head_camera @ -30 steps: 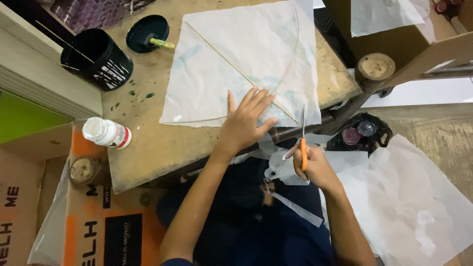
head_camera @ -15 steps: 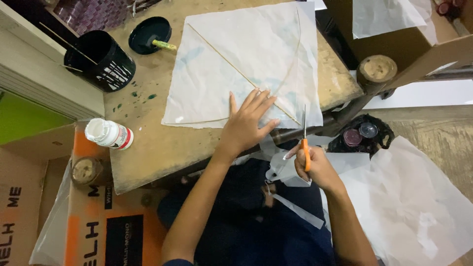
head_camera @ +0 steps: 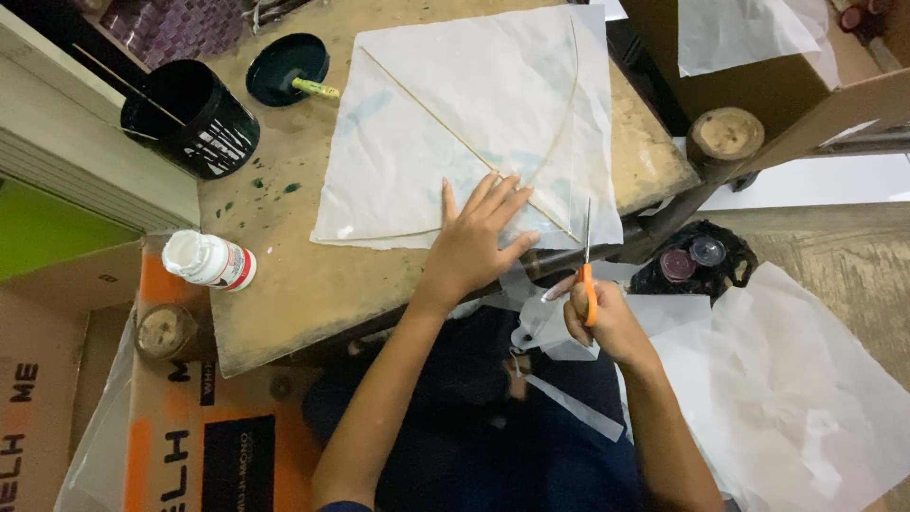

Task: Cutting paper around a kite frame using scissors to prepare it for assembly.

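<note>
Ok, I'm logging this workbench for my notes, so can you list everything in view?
paper sheet with thin sticks: one, white, flat on the wooden table
scissors: one pair, orange handles, at the sheet's near right corner
black tub: one, table's far left, thin stick inside
black lid: one, beside the tub, small yellow-green thing on it
bottle: one, white with a red band, lying at the table's left edge
cardboard boxes: several, brown and orange, lower left
loose paper: white, floor on the right
left hand: flat on the sheet
right hand: gripping the scissors
</note>
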